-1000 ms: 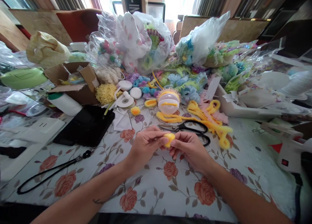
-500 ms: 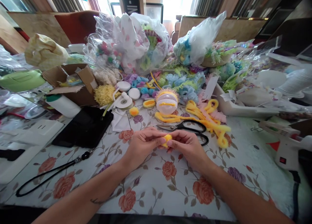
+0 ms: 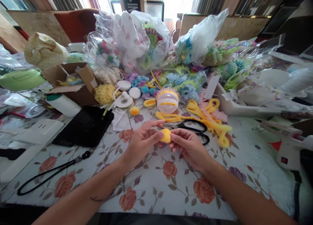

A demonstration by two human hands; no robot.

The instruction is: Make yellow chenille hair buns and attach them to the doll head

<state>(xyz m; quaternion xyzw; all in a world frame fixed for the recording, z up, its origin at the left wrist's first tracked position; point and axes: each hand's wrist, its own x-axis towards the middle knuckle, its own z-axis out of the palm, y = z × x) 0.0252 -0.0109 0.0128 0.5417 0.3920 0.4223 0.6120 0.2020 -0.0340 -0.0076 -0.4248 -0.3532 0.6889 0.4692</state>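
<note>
A small fuzzy yellow piece [image 3: 166, 135], like pipe cleaner wound into a ball, is pinched between my two hands above the flowered tablecloth. My left hand [image 3: 144, 140] grips it from the left with thumb and fingers, its index finger lifted away. From the right, my right hand [image 3: 189, 145] holds the same piece between thumb and index finger. Just behind my hands lie black-handled scissors [image 3: 193, 125], partly covered by the right hand. Beyond them stands a white and yellow round ornament [image 3: 167, 102]. Loose fuzzy yellow strips [image 3: 207, 119] curl to its right.
A yellow pom-pom [image 3: 134, 111] and a ribbon spool [image 3: 124, 101] lie at the back left, near a black tablet [image 3: 83, 127]. To the right is a glue gun [image 3: 285, 143] with its cord. Bags of craft pieces [image 3: 137, 42] crowd the back.
The fingers of my left hand have spread, with the index finger raised. More of the fuzzy yellow piece now shows between my hands, slightly higher than before.
</note>
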